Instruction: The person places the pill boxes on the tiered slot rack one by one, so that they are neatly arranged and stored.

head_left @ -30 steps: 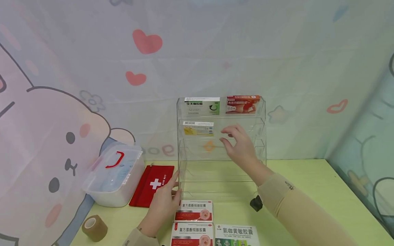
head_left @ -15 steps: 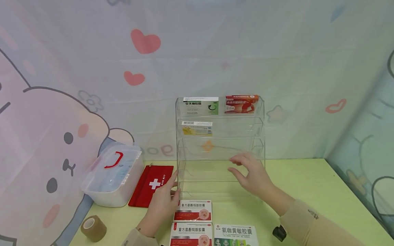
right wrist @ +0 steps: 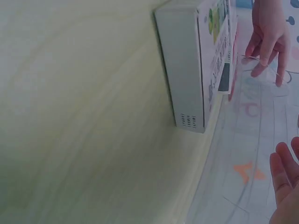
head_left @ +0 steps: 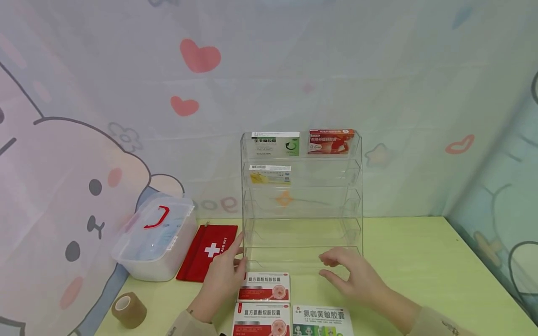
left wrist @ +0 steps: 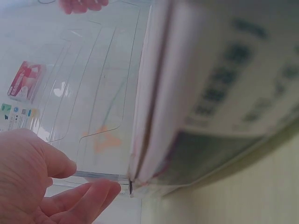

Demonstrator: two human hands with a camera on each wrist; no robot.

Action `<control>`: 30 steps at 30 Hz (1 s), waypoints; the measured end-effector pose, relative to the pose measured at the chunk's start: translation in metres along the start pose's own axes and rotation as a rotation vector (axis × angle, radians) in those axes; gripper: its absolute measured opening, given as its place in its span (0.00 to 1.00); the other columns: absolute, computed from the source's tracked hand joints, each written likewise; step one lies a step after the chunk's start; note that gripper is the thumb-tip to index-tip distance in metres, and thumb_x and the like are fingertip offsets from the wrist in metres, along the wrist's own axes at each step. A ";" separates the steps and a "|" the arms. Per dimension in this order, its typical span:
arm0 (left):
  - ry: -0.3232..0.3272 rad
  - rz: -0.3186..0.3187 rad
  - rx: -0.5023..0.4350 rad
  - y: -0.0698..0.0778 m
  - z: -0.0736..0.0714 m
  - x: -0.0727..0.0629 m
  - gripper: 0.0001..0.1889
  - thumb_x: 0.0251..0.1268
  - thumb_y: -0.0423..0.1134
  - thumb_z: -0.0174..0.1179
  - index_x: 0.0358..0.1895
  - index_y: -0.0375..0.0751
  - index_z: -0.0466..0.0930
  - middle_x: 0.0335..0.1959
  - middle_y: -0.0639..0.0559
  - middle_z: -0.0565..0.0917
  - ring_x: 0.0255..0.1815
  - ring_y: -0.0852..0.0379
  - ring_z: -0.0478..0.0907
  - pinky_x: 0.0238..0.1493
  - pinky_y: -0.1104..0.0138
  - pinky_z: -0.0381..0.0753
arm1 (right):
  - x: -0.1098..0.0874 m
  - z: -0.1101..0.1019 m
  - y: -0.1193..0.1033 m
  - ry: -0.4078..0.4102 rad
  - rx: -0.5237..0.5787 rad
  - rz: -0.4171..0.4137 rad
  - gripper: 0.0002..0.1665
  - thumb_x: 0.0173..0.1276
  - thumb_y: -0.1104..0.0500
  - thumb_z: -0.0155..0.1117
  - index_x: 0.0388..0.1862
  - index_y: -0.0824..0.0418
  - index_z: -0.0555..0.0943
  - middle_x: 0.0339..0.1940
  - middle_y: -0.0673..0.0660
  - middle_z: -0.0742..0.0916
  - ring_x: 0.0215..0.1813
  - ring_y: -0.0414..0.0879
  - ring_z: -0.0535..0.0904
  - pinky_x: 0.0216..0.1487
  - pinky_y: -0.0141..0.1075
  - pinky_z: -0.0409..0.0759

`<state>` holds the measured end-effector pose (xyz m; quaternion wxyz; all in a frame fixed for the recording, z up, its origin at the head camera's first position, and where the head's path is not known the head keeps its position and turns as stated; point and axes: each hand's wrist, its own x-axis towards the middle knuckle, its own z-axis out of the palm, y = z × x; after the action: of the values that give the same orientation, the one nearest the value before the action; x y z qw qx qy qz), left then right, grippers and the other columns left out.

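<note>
Cartoon curtain (head_left: pixel 336 70) behind table (head_left: pixel 412 261); clear rack (head_left: pixel 302 248) on table. Case (head_left: pixel 172 257) left of rack, red pouch (head_left: pixel 201 262) between. Left hand (head_left: pixel 222 275): fingers pinch rack's left edge. Right hand (head_left: pixel 359 282): fingers parted, holding nothing, near rack's lower right. White box (head_left: pixel 322 320), two red-white boxes (head_left: pixel 261 321) before rack. Green box (head_left: pixel 275 144), red box (head_left: pixel 331 142) in top tier, yellow box (head_left: pixel 270 175) below green. Tape roll (head_left: pixel 129 310) near case.

White box (right wrist: pixel 182 70); right grip (right wrist: pixel 287 189) apart.

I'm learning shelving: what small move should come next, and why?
Probably lower the right grip to the white-green box on the table: that grip is empty and near it, and the clear rack carries just one yellow-marked box on its second-highest tier.
</note>
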<state>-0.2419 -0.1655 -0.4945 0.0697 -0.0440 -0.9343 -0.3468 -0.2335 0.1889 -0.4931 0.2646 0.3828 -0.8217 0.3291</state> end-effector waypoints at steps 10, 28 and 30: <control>0.006 -0.004 0.002 0.000 0.001 0.000 0.44 0.77 0.39 0.69 0.90 0.59 0.58 0.68 0.44 0.88 0.53 0.47 0.93 0.51 0.55 0.96 | -0.031 -0.002 -0.008 -0.142 0.091 0.045 0.24 0.67 0.59 0.83 0.60 0.53 0.86 0.49 0.48 0.92 0.46 0.41 0.89 0.51 0.33 0.91; -0.003 -0.001 -0.005 0.001 -0.002 0.000 0.44 0.77 0.39 0.69 0.90 0.58 0.58 0.68 0.44 0.88 0.53 0.48 0.93 0.51 0.56 0.96 | -0.071 -0.012 0.001 -0.599 0.376 0.325 0.37 0.73 0.40 0.78 0.76 0.49 0.78 0.71 0.47 0.85 0.65 0.34 0.80 0.69 0.29 0.80; 0.002 0.000 -0.003 0.000 -0.001 0.000 0.44 0.77 0.39 0.69 0.90 0.58 0.58 0.67 0.44 0.88 0.53 0.48 0.93 0.50 0.57 0.96 | -0.073 -0.013 0.000 -0.624 0.366 0.352 0.40 0.71 0.38 0.79 0.77 0.47 0.78 0.73 0.46 0.84 0.67 0.34 0.79 0.70 0.30 0.80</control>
<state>-0.2416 -0.1661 -0.4933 0.0705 -0.0437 -0.9337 -0.3483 -0.1896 0.2317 -0.5347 -0.1307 0.3586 -0.8433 0.3784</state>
